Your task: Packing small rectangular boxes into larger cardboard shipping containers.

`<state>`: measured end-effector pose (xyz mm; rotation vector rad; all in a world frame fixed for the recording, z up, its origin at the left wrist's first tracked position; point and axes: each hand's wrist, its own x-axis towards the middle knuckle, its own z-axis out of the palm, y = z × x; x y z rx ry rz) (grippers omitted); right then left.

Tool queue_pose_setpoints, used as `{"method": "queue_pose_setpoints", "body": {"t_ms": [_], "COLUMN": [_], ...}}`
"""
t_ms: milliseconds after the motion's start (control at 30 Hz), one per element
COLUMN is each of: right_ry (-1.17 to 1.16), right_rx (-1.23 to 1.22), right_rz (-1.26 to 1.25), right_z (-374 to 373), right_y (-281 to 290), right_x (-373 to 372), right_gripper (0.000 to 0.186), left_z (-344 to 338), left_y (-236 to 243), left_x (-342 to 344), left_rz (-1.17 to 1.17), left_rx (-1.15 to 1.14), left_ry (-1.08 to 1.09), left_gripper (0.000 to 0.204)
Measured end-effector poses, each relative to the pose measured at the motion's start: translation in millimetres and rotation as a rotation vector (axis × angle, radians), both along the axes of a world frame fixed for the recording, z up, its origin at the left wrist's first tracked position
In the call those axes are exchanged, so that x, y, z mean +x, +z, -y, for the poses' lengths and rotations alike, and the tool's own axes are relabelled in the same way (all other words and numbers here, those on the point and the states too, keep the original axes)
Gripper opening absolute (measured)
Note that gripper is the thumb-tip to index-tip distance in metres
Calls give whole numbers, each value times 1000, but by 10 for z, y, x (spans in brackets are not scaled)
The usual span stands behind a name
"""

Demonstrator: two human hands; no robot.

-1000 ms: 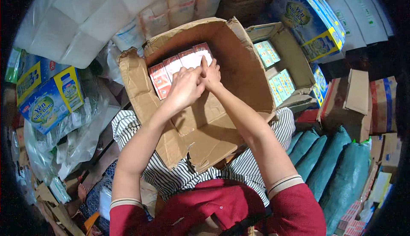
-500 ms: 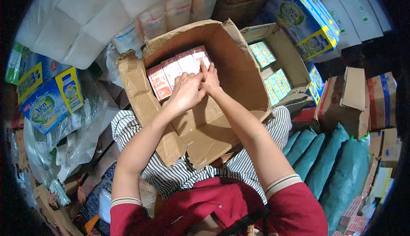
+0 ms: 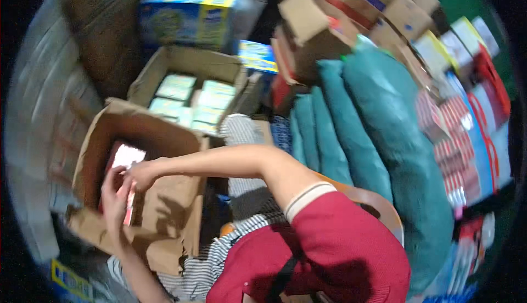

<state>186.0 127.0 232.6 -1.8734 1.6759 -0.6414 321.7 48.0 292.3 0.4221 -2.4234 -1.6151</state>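
Observation:
An opened brown cardboard box stands in front of me on the left, with a row of small red and white packs along its inner left side. Inside it, my left hand lies at the packs with fingers bent and apart. My right hand meets it from the right, close over the same packs. Motion smears its fingertips and my left hand partly covers them, so its grip does not show. Both hands hide part of the row.
Behind stands a second open carton with pale green packs. A blue and yellow box rises beyond it. Long teal sacks lie to my right, near brown cartons and red-striped packs. White wrapped stacks line the left.
The whole view has swung to the right, so the box and both hands now appear farther left. More of the teal sacks and right-hand goods shows. My hands remain at the red and white packs.

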Motion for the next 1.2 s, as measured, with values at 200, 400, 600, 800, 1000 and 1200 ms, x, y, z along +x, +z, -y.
{"method": "queue_pose_setpoints", "body": {"t_ms": [200, 400, 600, 800, 1000, 1200], "right_ry": [-106, -765, -1257, -1894, -2047, -2090], "right_rx": [-28, 143, 273, 868, 1041, 1016], "right_rz": [-94, -435, -866, -1032, -814, -574], "right_z": [-1523, -3242, -4850, -6974, -7920, -7641], "right_y": [1442, 2809, 3646, 3951, 3720, 3534], "right_x": [-642, -999, -984, -1184, -909, -886], "right_gripper": [48, 52, 56, 68, 67, 72], "left_z": [-481, -767, -1996, -3198, -3350, -3336], "left_y": [256, 542, 1368, 1632, 1509, 1395], "left_x": [-204, -485, -1120, -1231, -1340, -1310], "left_rz": [-118, -148, -237, -166, -75, -64], "left_rx": [22, 62, 193, 326, 309, 316], "left_ry": [-173, -325, -633, -1006, -1046, -1008], "left_gripper": [19, 15, 12, 13, 14, 14]}}
